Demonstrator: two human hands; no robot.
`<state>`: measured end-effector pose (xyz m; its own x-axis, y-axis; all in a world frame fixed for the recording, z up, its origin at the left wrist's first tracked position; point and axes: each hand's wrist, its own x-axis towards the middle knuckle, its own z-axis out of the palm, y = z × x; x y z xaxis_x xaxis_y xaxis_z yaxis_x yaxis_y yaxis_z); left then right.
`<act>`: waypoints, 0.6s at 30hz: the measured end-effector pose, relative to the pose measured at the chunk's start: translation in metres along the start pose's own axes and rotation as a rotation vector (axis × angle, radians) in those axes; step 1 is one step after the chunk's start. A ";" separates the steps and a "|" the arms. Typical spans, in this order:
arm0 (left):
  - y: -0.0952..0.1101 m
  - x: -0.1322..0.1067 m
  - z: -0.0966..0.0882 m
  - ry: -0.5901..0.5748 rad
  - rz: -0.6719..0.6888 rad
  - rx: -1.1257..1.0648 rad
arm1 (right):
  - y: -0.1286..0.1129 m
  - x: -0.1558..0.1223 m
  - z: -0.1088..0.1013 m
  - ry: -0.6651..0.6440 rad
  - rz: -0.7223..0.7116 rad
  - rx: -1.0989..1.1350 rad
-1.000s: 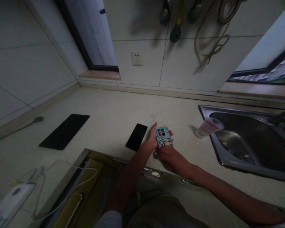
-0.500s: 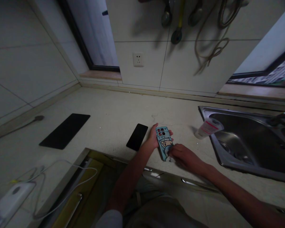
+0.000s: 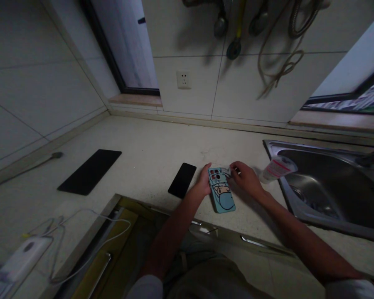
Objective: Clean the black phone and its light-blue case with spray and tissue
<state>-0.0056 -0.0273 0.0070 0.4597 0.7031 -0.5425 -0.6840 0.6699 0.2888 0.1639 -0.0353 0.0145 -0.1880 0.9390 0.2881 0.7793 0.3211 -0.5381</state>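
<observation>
A phone in a light blue cartoon case (image 3: 223, 195) is over the counter near its front edge, camera side up. My left hand (image 3: 205, 179) grips the phone along its left side by the cameras. At the phone's upper right corner, my right hand (image 3: 243, 176) is closed on a thin whitish wipe (image 3: 227, 171) that touches the case; whether it is tissue or cloth is unclear. A black phone (image 3: 182, 180), dark face up, lies just left of my left hand. A clear plastic cup with red print (image 3: 279, 169) stands right of my right hand, by the sink.
A steel sink (image 3: 283, 191) is set in the counter (image 3: 156, 145) on the right. On the left lie a flat black tablet-like slab (image 3: 90, 171) and a white device (image 3: 26, 255) with a white cable. A wall socket (image 3: 183, 79) and hanging pipes are behind.
My right hand has moved with the wipe from the lower part of the blue case up to its top right corner. My left hand keeps its hold; the view has shifted slightly.
</observation>
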 end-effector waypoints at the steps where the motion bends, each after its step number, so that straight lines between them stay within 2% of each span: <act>1: 0.000 0.000 0.000 -0.005 -0.005 -0.001 | -0.001 0.004 0.001 0.021 -0.003 -0.003; 5: -0.002 0.003 0.000 0.005 0.011 -0.010 | -0.016 0.017 0.010 0.068 -0.036 -0.114; 7: -0.003 0.004 0.001 0.015 0.024 -0.025 | -0.028 0.024 0.017 0.051 -0.046 -0.188; 13: -0.005 0.007 0.001 0.049 0.090 -0.101 | -0.060 0.038 0.036 -0.138 -0.135 -0.247; 18: -0.004 0.009 -0.002 0.056 0.104 -0.095 | -0.058 0.037 0.035 -0.254 -0.178 -0.173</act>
<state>-0.0002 -0.0242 -0.0010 0.3530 0.7516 -0.5572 -0.7781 0.5665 0.2713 0.0910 -0.0151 0.0284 -0.4555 0.8780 0.1469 0.8068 0.4769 -0.3486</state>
